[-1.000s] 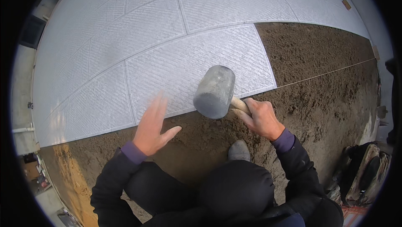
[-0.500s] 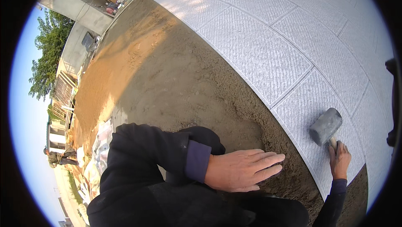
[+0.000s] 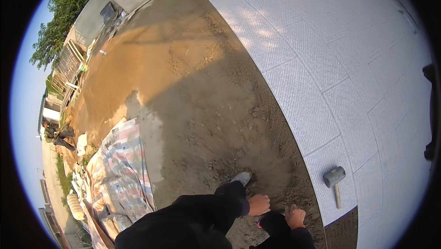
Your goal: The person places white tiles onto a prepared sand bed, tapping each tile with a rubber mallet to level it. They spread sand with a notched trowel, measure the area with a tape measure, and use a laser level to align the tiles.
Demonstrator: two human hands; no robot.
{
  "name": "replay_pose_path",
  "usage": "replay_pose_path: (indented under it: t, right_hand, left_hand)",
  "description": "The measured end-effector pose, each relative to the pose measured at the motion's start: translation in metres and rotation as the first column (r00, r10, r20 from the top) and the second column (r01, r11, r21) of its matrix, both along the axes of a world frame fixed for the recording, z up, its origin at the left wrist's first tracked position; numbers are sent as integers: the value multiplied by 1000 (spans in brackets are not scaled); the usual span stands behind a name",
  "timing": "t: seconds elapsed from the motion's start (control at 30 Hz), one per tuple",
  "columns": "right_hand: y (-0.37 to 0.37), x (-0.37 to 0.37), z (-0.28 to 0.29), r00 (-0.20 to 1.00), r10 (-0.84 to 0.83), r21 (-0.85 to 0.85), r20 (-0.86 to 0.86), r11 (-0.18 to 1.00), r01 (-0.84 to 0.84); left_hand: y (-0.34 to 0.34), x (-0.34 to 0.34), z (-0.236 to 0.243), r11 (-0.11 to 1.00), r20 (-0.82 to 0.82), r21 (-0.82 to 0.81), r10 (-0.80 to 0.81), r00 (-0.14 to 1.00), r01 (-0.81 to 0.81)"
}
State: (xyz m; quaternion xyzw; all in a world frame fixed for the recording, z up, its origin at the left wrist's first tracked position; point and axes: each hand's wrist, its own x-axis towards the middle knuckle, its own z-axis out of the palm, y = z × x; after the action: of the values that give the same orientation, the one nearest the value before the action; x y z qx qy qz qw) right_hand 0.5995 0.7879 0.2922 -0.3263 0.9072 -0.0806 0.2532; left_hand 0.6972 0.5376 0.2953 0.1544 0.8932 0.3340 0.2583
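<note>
My left hand (image 3: 258,205) is low in the view beside my black-clad leg, fingers curled; whether anything is in them is hidden. My right hand (image 3: 295,217) is just right of it by my dark trousers, fingers also curled, their contents hidden. A rubber mallet (image 3: 334,177) with a grey head and wooden handle lies on the textured light grey paving slabs (image 3: 305,93) to the right. A grey shoe (image 3: 242,177) stands on the mortar bed (image 3: 220,125) left of the slabs' edge.
A striped tarp (image 3: 119,157) and sacks lie at lower left. Another person (image 3: 62,136) in camouflage bends at far left. Orange sand (image 3: 151,42) lies beyond, with a concrete wall (image 3: 80,24), a tree and clutter behind. An uncovered mortar patch (image 3: 342,228) borders the slabs at lower right.
The mallet has left my right hand and lies on the slab. Both hands have drawn back toward my legs and curled. The view has swung leftward and widened onto the yard.
</note>
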Motion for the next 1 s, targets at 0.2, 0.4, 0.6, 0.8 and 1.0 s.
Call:
replay_pose_path:
  t: [0.2, 0.4, 0.6, 0.8, 1.0]
  right_hand:
    - [-30, 103, 127, 844, -483, 61, 232, 874, 483]
    - [-82, 77, 221, 744, -663, 73, 78, 748, 659]
    - [-166, -16, 268, 561, -749, 290, 354, 658, 695]
    - [-287, -93, 242, 976, 52, 436, 210, 889, -141]
    - [-526, -195, 209, 912, -342, 695, 226, 713, 95]
  left_hand:
    - [-68, 162, 151, 807, 247, -63, 582, 775, -587]
    - [-223, 230, 268, 411, 258, -306, 904, 340, -859]
    - [-352, 242, 285, 143, 40, -132, 989, 139, -981]
    - [-483, 220, 247, 55, 77, -118, 996, 46, -992]
    - [-570, 301, 265, -21, 412, -399, 889, -199, -917]
